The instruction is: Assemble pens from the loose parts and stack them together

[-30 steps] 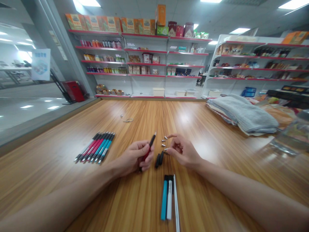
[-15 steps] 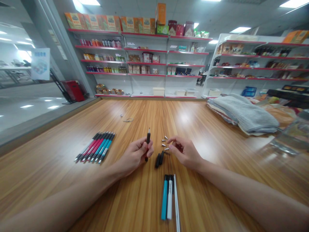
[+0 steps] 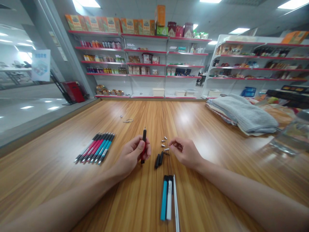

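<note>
My left hand (image 3: 134, 153) is closed around a red and black pen (image 3: 144, 141), which stands nearly upright with a thin point on top. Across from it, my right hand (image 3: 184, 149) hovers low over the table with thumb and index finger pinched; what they hold, if anything, is too small to tell. A short white piece (image 3: 166, 149) is right by those fingertips. Several small silver pen tips (image 3: 163, 141) lie just beyond. Closer to me are two black grip sleeves (image 3: 157, 160), then a teal barrel (image 3: 164, 199), a white barrel (image 3: 169, 201) and thin white refills (image 3: 176, 206).
A row of assembled pens (image 3: 96, 146) lies at left. Farther back are a thin looped strip (image 3: 128, 120) and a small shiny bit (image 3: 121, 116). Folded striped cloth (image 3: 251, 112) and a clear container (image 3: 292, 135) occupy the right side. Stocked shelves (image 3: 145, 75) stand behind the table.
My left hand has shifted slightly left with the pen, and its red part now shows. The fingers of my right hand have curled in more, near the same spot.
</note>
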Demonstrator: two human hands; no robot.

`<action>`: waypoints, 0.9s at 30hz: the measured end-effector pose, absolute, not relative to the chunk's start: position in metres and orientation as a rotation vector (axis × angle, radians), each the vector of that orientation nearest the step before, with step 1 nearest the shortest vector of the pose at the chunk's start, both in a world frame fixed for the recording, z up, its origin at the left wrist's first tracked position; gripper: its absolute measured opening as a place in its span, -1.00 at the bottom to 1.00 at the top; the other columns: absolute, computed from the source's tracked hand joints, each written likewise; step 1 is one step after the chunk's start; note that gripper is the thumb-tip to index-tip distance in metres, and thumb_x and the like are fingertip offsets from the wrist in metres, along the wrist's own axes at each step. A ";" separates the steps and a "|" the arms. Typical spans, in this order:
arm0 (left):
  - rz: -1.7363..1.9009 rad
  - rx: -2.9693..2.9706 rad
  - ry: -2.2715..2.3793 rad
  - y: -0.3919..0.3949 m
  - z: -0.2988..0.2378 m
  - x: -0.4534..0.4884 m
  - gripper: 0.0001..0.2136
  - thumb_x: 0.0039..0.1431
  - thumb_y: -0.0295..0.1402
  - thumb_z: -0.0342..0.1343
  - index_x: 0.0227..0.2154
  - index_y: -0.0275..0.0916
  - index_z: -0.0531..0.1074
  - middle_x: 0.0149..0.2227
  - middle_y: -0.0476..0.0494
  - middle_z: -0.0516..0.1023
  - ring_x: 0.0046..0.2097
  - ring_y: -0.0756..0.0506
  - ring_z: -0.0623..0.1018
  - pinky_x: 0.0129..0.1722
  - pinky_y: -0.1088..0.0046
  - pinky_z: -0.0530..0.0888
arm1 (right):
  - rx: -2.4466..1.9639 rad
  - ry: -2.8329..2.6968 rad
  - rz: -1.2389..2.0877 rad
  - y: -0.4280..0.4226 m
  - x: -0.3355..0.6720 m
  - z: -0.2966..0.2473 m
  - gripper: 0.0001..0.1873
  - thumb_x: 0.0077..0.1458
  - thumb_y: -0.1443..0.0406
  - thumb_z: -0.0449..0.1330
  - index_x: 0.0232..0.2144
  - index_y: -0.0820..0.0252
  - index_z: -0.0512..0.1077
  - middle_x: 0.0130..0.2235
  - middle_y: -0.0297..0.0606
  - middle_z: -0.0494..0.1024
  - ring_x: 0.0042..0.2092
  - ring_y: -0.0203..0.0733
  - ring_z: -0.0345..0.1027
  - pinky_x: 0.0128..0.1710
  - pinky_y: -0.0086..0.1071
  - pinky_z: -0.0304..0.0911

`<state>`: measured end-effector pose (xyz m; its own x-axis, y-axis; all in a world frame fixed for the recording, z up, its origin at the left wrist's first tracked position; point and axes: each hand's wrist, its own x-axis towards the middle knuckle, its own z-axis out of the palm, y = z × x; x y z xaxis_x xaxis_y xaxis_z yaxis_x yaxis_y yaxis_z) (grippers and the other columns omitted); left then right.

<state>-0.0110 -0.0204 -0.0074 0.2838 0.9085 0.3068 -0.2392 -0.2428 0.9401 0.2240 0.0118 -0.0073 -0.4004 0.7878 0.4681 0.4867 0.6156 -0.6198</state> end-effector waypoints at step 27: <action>0.849 2.443 1.186 -0.024 0.002 -0.007 -0.83 0.29 -0.34 -0.08 -0.19 -0.22 0.38 -0.28 -0.12 0.45 -0.22 -0.07 0.44 -0.21 0.41 0.34 | -1.005 -2.256 0.256 0.019 0.228 -0.012 -0.78 0.18 0.37 0.07 -0.16 0.13 0.46 -0.23 -0.24 0.49 -0.20 -0.22 0.38 -0.18 -0.36 0.27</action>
<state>-0.0071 -0.0239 0.0017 0.4860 0.7873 0.3795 0.6128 -0.6166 0.4943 0.2276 0.0194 -0.0117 -0.4974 0.7218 0.4813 0.5957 0.6875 -0.4153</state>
